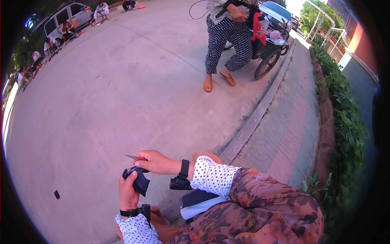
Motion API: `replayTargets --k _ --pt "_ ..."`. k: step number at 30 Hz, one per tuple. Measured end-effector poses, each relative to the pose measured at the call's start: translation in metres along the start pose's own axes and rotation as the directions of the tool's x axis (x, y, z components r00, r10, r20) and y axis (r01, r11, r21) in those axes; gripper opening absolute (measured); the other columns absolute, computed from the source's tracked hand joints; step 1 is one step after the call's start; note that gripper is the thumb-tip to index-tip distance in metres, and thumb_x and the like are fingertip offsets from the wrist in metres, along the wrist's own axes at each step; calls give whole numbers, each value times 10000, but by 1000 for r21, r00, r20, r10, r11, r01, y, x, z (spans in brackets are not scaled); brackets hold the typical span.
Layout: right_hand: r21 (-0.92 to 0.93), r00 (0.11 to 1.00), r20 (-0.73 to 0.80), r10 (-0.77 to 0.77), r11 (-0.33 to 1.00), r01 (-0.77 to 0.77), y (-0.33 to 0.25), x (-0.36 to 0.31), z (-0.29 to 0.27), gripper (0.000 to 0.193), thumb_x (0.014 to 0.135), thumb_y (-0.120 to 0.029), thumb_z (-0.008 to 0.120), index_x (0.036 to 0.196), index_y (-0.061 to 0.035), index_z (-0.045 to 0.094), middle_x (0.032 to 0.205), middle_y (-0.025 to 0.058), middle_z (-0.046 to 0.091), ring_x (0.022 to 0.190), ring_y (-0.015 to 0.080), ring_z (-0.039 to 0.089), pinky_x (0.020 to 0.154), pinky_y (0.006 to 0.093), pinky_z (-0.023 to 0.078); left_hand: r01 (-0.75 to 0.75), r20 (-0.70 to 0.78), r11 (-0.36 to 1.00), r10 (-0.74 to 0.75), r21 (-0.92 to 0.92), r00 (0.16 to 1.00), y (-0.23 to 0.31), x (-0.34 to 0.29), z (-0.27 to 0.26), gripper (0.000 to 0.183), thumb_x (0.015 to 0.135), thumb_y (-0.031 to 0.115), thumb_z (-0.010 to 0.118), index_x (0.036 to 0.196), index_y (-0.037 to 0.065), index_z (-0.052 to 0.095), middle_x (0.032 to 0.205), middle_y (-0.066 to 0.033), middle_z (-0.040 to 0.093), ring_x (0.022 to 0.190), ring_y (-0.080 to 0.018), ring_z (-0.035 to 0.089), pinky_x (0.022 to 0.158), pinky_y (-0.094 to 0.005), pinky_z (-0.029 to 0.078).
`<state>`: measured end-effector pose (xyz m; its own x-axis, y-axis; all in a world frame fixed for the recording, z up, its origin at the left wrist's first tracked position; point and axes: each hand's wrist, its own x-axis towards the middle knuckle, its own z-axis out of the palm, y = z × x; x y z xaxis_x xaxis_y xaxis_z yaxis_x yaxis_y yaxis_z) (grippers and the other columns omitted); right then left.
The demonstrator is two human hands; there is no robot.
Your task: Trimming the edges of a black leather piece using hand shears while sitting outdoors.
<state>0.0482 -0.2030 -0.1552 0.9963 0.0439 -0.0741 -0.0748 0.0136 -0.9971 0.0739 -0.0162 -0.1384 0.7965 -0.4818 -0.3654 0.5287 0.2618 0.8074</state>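
Observation:
My left hand (128,194) is closed on a piece of dark cloth (141,185), thumb on top, with part of the cloth hanging below the fingers. Just above it, my right hand (157,162) grips a thin pointed tool (132,157). Its tip points left and a reddish-brown part shows by the fingers; its exact kind is too small to tell. The right fingers are close to the upper edge of the cloth, and I cannot tell whether they touch it. Black straps circle both wrists. Dark and white material (202,203) lies beside my patterned trousers.
A small black object (57,194) lies on the concrete at left. A person (227,40) in sandals stands ahead by a cycle (268,63). A kerb (260,112) runs along the right, beside paving and green plants (345,110). Several people sit far left near a silver car (67,18).

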Motion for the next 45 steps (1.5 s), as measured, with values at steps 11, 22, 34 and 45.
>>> replayTargets --k 11,22,34,45 --pt "19 999 1 -42 999 42 8 2 8 215 991 -182 611 1090 3 657 949 43 685 869 92 607 786 274 506 6 -17 1000 -6 14 1000 7 -12 1 142 942 94 642 1066 27 627 902 -34 663 765 -120 650 685 -267 552" --pt "99 1000 -4 -4 995 4 10 5 9 206 999 -170 620 1121 -11 669 976 19 677 913 75 594 836 255 500 -30 -19 999 30 -28 999 5 -10 -11 148 936 94 653 1068 33 629 941 -38 670 819 -129 661 727 -282 575" --pt "195 999 17 39 980 -41 -5 0 7 191 985 -145 614 1141 -43 655 972 -7 645 842 60 568 734 234 482 -32 -40 999 31 -43 999 8 -13 -9 164 936 98 656 1083 29 629 957 -45 680 796 -130 666 697 -273 570" --pt "277 985 24 172 945 -172 -23 -5 2 185 1002 -177 582 1158 -89 630 896 -71 560 684 13 459 578 199 382 -24 -54 999 21 -40 998 9 -11 -10 143 931 92 655 1056 36 615 934 -39 667 787 -139 668 705 -292 583"
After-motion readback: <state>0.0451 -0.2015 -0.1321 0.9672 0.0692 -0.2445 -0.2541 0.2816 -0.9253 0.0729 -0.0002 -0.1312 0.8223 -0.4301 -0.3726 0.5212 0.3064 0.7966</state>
